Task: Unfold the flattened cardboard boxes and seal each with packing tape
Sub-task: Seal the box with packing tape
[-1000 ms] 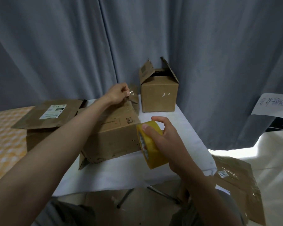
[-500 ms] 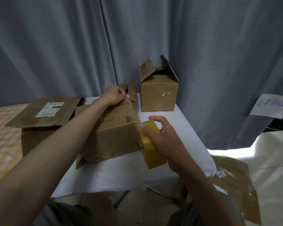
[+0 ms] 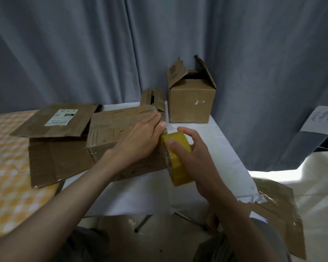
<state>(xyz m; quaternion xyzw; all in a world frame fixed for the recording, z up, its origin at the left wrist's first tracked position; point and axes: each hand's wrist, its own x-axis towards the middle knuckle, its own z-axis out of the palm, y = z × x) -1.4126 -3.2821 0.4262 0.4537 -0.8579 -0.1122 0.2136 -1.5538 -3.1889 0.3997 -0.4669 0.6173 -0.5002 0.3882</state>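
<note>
Yellow tape roll (image 3: 176,157) flush against the box (image 3: 121,133) edge.

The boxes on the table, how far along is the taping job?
Done: only unfolding; the small box stands erected, top flaps open. In hand: the left hand presses flat on the middle box while the right hand holds the yellow tape roll at its end. Left: the labelled box, flattened cardboard on the floor.

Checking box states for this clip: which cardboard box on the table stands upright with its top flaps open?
The small box at the table's far edge by the curtain. The box under the left hand lies closed; the labelled one is left of it.
</note>
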